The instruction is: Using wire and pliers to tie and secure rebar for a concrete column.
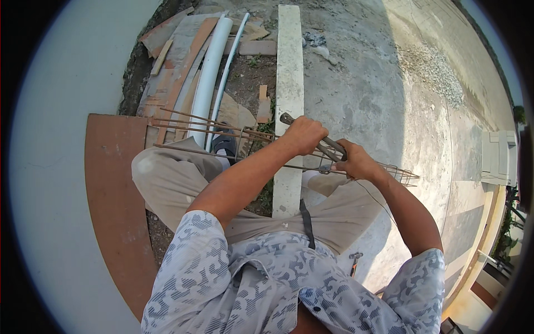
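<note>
A narrow cage of rusty steel rods point(214, 132) with bent wire stirrups lies crosswise in front of me, over my legs. My left hand point(305, 135) is closed around a long dark metal tool, apparently pincers point(334, 146), whose one end sticks out at its upper left. At the tool's other end, my right hand point(357, 161) is closed on it, close to the cage's rods. The tool's jaws are hidden, so I cannot tell what they touch. From beside the right hand a thin wire point(384, 207) curves down toward my forearm.
A pale concrete beam point(289, 61) runs away between my legs. Left of it lie a white pipe point(211, 72), a thinner pipe point(229, 72) and boards point(192, 55). A brown panel point(114, 183) stands by the white wall. A hammer-like tool point(354, 261) lies low right; gravel point(436, 75) is farther off.
</note>
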Action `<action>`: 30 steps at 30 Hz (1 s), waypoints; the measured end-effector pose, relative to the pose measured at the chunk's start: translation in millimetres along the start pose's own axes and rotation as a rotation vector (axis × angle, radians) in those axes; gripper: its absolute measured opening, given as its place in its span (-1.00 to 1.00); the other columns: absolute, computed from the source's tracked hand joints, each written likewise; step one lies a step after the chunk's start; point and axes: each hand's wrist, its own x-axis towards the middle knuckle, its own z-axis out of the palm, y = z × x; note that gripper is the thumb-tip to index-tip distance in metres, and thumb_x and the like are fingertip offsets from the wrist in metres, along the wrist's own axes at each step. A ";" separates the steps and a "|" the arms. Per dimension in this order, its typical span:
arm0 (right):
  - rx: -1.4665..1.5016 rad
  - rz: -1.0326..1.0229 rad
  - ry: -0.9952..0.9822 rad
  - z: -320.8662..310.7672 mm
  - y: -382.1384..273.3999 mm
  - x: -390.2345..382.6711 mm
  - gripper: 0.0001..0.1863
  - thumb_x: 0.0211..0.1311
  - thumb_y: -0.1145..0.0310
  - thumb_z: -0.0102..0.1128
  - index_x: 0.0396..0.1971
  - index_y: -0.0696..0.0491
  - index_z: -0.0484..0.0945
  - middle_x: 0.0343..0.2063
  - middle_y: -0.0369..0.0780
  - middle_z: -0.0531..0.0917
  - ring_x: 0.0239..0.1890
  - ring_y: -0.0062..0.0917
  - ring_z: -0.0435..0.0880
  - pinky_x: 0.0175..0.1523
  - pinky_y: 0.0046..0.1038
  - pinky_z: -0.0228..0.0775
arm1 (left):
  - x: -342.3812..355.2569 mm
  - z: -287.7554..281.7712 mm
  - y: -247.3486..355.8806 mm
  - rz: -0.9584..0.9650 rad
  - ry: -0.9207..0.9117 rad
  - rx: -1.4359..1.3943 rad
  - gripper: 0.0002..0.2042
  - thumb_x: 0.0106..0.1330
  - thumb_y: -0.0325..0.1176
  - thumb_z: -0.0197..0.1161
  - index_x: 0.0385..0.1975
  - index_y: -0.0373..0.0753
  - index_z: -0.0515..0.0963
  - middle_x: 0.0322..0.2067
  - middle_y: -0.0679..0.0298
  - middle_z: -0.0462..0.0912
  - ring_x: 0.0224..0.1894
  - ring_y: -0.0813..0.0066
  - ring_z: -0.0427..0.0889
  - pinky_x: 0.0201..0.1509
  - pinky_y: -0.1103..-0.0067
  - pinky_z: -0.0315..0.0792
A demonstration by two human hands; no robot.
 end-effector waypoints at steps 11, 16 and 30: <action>-0.413 -0.080 0.465 30.9 54.5 -0.8 -0.80 0.37 0.31 0.20 -0.12 -0.01 0.73 -0.47 -0.03 0.71 -0.40 -0.12 0.69 -0.25 -0.17 0.50 | 19.9 -37.3 -23.3 -0.064 -0.316 -0.190 -0.73 -0.09 -0.42 0.51 -0.39 -0.29 0.59 -0.33 0.09 0.73 -0.17 -0.07 0.69 -0.13 0.28 0.51; -0.308 -0.160 0.733 23.2 38.0 20.7 -0.80 0.36 0.27 0.22 -0.14 -0.04 0.74 -0.40 -0.05 0.74 -0.30 -0.12 0.73 -0.19 -0.14 0.54 | 14.0 -32.5 -39.5 -0.128 -0.286 -0.399 -0.68 -0.10 -0.38 0.57 -0.43 -0.35 0.57 -0.52 0.12 0.67 -0.35 0.12 0.73 -0.29 0.30 0.52; -0.303 -0.188 0.890 7.3 4.2 23.3 -0.79 0.35 0.20 0.26 -0.17 -0.03 0.74 -0.43 -0.10 0.75 -0.35 -0.15 0.73 -0.27 -0.19 0.52 | -18.9 -26.4 -67.5 -0.413 -0.166 -1.674 -0.61 0.25 -0.14 0.50 -0.32 -0.13 0.34 -0.23 0.13 0.63 -0.30 0.23 0.81 -0.40 0.43 0.74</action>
